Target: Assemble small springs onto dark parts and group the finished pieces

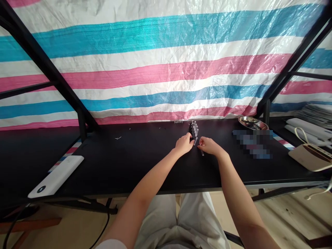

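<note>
Near the middle of the black table, a row of small clear tube-like pieces (196,130) sticks out from a dark, narrow strip (191,128). My left hand (184,143) is closed at the near end of this strip, its thumb beside the nearest clear piece. To the right, a short gap away, my right hand (209,146) pinches a small clear tube (202,153) whose lower end points toward me. The fingers partly cover both the strip's end and the held tube.
Behind the strip lies a row of small metal pieces (178,122). A thin white scrap (118,138) is left of my hands. A shiny round metal dish (252,123) sits at back right, with a beige pouch (310,157) beyond. A white power bank (56,176) lies at left.
</note>
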`<state>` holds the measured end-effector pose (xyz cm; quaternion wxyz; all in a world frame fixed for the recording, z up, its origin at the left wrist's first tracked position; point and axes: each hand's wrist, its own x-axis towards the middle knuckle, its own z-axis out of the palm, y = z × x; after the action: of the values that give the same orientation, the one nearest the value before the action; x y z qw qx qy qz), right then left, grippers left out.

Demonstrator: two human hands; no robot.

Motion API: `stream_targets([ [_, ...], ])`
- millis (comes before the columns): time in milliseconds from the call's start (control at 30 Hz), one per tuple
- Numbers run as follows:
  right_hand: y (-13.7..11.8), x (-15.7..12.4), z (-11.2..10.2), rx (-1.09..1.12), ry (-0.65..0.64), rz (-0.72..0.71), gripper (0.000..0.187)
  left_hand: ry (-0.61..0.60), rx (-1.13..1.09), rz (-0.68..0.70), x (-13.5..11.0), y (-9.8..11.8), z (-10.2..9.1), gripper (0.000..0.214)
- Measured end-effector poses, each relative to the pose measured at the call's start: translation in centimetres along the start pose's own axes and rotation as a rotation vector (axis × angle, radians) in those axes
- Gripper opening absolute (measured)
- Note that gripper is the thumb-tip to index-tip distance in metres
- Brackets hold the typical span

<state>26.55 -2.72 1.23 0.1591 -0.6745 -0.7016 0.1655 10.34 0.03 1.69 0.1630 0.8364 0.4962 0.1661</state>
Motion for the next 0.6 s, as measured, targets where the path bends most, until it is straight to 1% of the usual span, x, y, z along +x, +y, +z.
stream_targets([
  [67, 0.1, 0.0, -0.1, 0.014, 0.014, -0.003, 0.003, 0.019, 0.009, 0.019, 0.2, 0.0, 0.2, 0.021],
  [133, 0.2, -0.1, -0.2, 0.034, 0.023, 0.011, 0.003, 0.036, 0.016, 0.028, 0.1, 0.0, 0.1, 0.018],
  [267, 0.1, -0.2, -0.3, 0.051, 0.022, 0.05, 0.003, 0.068, -0.009, 0.027, -0.5, -0.8, -1.0, 0.016],
  [367, 0.2, 0.0, 0.0, 0.019, 0.035, 0.035, 0.003, 0.091, -0.08, 0.088, -1.4, -2.2, -2.2, 0.014],
  [467, 0.4, 0.1, 0.3, -0.007, 0.048, 0.017, 0.003, 0.097, -0.182, 0.164, -2.6, -4.3, -3.3, 0.014],
  [533, 0.5, 0.1, 0.2, 0.015, 0.052, 0.028, 0.003, 0.108, -0.261, 0.148, -3.4, -5.8, -3.8, 0.015],
  [600, 0.7, 0.0, 0.0, 0.076, 0.052, 0.053, 0.004, 0.142, -0.363, 0.097, -4.1, -7.0, -4.1, 0.017],
])
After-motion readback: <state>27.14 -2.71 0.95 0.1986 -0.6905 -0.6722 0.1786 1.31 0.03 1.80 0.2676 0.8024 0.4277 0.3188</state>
